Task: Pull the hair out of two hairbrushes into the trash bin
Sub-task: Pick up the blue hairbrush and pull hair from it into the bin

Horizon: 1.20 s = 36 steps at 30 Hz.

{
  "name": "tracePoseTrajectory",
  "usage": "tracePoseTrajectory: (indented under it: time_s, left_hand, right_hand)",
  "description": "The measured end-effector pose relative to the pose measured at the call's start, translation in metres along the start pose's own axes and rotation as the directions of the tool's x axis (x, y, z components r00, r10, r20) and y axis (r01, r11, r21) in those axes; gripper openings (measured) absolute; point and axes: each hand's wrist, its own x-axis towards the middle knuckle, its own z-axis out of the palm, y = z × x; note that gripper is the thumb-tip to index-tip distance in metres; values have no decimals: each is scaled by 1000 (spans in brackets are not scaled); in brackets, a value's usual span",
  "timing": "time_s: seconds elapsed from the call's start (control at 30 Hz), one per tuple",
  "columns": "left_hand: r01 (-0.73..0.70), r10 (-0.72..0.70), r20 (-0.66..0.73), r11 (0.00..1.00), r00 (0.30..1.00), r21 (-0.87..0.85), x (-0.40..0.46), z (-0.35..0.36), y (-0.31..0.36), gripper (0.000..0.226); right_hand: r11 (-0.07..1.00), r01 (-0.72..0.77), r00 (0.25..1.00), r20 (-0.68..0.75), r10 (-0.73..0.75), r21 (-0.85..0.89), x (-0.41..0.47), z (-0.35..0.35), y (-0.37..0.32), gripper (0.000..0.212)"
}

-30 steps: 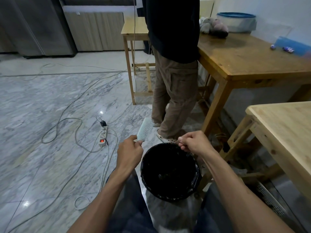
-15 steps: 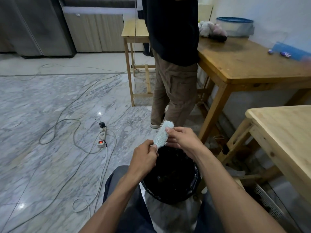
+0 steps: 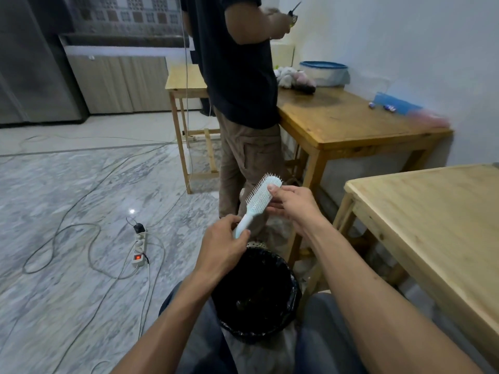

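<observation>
Now your right hand (image 3: 293, 205) has come back to the hairbrush (image 3: 260, 199), thumb on its bristles; your left hand (image 3: 222, 245) pinches the handle above the trash bin (image 3: 293, 287), lower centre: another pull starts.

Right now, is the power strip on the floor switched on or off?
On. The power strip on the marble floor shows a red-lit switch at its near end, and a black plug sits at its far end.
</observation>
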Motion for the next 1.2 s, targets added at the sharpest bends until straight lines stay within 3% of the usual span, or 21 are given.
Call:
tracePoseTrajectory:
  time_s: [0.33,0.6,0.87,1.03,1.2]
  left_hand:
    - [-263,263,-5,964,965,24,11,0,77,33]
    - [-458,461,92,887,883,-57,0,43,146,35]
    - [-583,609,235,794,758,-173,-27,121,222,28]
    - [-631,686,323,727,652,-271,-57,173,259,24]
    - [-649,729,413,680,546,-342,-81,216,291,20]
  right_hand:
    - [988,144,971,-185,-151,-51,-38,-53,-84,16]
    - [991,134,916,-383,-121,8,-77,-148,-114,28]
    - [983,185,753,-645,-130,18,-145,-259,-108,27]
    - [985,170,641,-763,-80,39,-190,-322,-88,16]
    - [984,165,521,-853,-27,69,-219,-373,-68,27]
